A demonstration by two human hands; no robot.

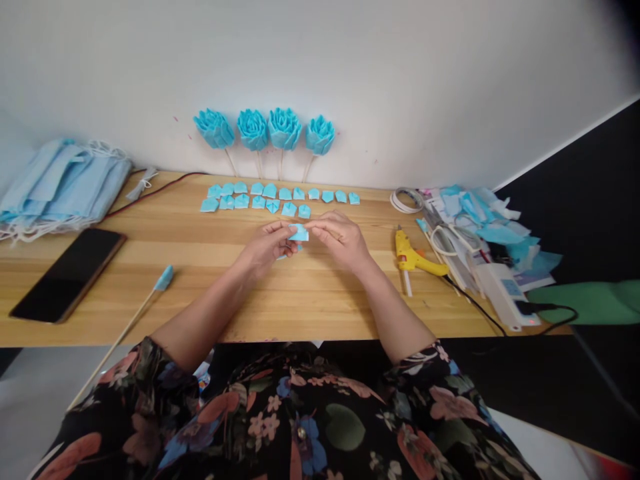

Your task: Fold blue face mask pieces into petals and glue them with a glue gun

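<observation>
Both my hands meet over the middle of the wooden table [200, 293]. My left hand [267, 248] and my right hand [340, 239] pinch a small light-blue folded piece [300, 233] between their fingertips. Another blue bit [287, 255] shows just under my left fingers. Beyond them lie two rows of several folded blue petals [280, 198]. Against the wall lean several blue fabric roses on sticks [267, 130].
A stack of blue face masks [60, 187] and a black phone [70, 273] lie at the left. A thin stick with a blue tip [150, 300] reaches past the front edge. At the right are a yellow glue gun [413, 257], scissors [450, 237], blue scraps [490, 220] and a white power strip [505, 293].
</observation>
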